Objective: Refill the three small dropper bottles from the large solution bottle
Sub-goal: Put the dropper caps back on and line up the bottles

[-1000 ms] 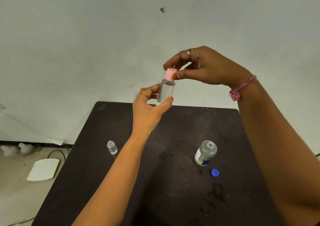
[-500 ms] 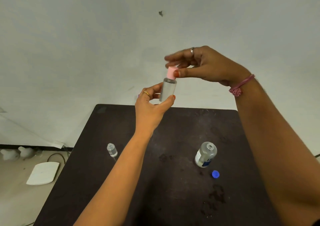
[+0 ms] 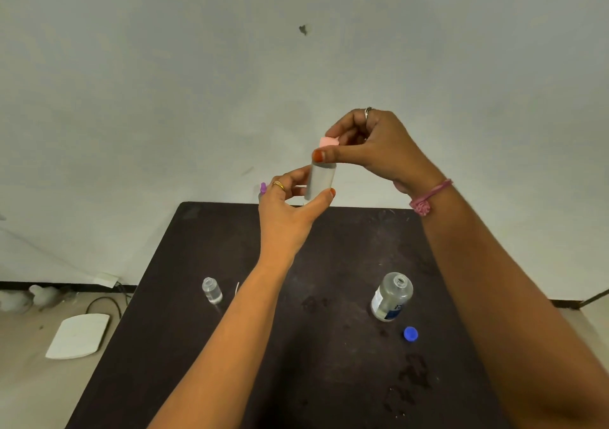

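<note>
Left grip: the left hand point(image 3: 286, 217) holds a small clear bottle point(image 3: 320, 181) by its lower body, thumb in front and fingers curled behind, raised well above the tabletop point(image 3: 329, 362).
Right grip: the right hand point(image 3: 375, 145) pinches the pink cap point(image 3: 328, 141) on top of that bottle between thumb and fingers; a ring sits on one finger and a pink band point(image 3: 428, 198) circles the wrist.
Held bottle: roughly upright, leaning slightly, seen against the pale wall point(image 3: 197, 82).
Purple piece: a small purple thing point(image 3: 263, 187) peeks out behind the left hand's fingers; what it belongs to is hidden.
Second small bottle: clear, uncapped, standing on the left part of the tabletop point(image 3: 212, 290), just left of the left forearm; a thin white sliver point(image 3: 237, 288) lies between it and the arm.
Large bottle: clear with a white and blue label point(image 3: 391, 297), open at the neck, standing on the right part of the tabletop between the two forearms.
Blue cap: lies on the tabletop point(image 3: 410, 333) just in front of the large bottle, apart from it.
Tabletop surface: dark, with blotchy marks near the large bottle.
Floor, left of the tabletop: a flat white board point(image 3: 79, 335), a dark cable point(image 3: 105, 303) and some pale lumps point(image 3: 26, 297) by the wall.
</note>
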{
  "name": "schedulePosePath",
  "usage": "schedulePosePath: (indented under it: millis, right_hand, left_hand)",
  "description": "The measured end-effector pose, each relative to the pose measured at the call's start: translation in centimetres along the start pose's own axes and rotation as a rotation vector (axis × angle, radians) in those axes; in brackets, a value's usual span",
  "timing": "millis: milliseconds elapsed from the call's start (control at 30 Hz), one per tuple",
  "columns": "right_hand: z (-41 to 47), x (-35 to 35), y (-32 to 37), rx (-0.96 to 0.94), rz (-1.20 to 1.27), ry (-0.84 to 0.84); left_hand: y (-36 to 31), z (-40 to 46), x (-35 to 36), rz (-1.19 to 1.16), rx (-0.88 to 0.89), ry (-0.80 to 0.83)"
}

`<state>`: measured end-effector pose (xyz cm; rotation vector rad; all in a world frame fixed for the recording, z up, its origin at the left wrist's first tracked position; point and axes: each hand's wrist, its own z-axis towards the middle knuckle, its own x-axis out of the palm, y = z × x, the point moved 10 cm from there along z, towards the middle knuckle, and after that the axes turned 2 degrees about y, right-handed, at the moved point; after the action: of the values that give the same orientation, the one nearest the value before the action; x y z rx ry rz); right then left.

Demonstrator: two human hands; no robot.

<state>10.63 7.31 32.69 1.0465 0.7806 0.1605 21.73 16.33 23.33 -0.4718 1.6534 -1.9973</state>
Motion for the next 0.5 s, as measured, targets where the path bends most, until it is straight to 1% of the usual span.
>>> schedulePosePath:
  millis: [33,67,133,200,233,333,367,400,467,500]
  right_hand:
    - [0.1,0.0,-0.5,0.036,-0.033,-0.032]
    - [0.1,0.4,-1.0,0.077,-0.031,-0.006]
    - [-0.2,1.7,-1.6,0.118,0.088,0.146]
    - [-0.6,2.2,-1.2,0.063,0.223,0.225]
    - [-0.6,2.3,-1.1,0.036,0.258,0.209]
    - [0.0,1.8,-1.7,0.038,0.259,0.003]
    - [0.2,1.8,-2.2,0.060,0.244,-0.039]
    - [0.3,2.0,-2.7,0.086,0.230,-0.037]
    - [0.3,3.0,-3.1,0.117,0.265,0.074]
    - [0.2,3.5,-2.9,0.109,0.323,0.134]
  left_hand:
    - [0.0,0.0,0.0,0.000,-0.001,0.000]
    - [0.1,0.1,-0.1,-0.001,0.000,-0.001]
    - [0.0,0.2,-0.2,-0.010,0.000,-0.004]
    - [0.1,0.3,-0.3,-0.010,0.001,-0.004]
    - [0.1,0.4,-0.3,-0.008,-0.001,-0.006]
    - [0.3,0.5,-0.5,-0.008,-0.011,-0.017]
    - [0.4,0.5,-0.5,-0.006,-0.015,-0.018]
    - [0.5,0.5,-0.5,-0.008,-0.020,-0.018]
    - [0.6,0.6,-0.6,-0.014,-0.020,-0.013]
    - [0.7,0.7,-0.6,-0.015,-0.018,-0.011]
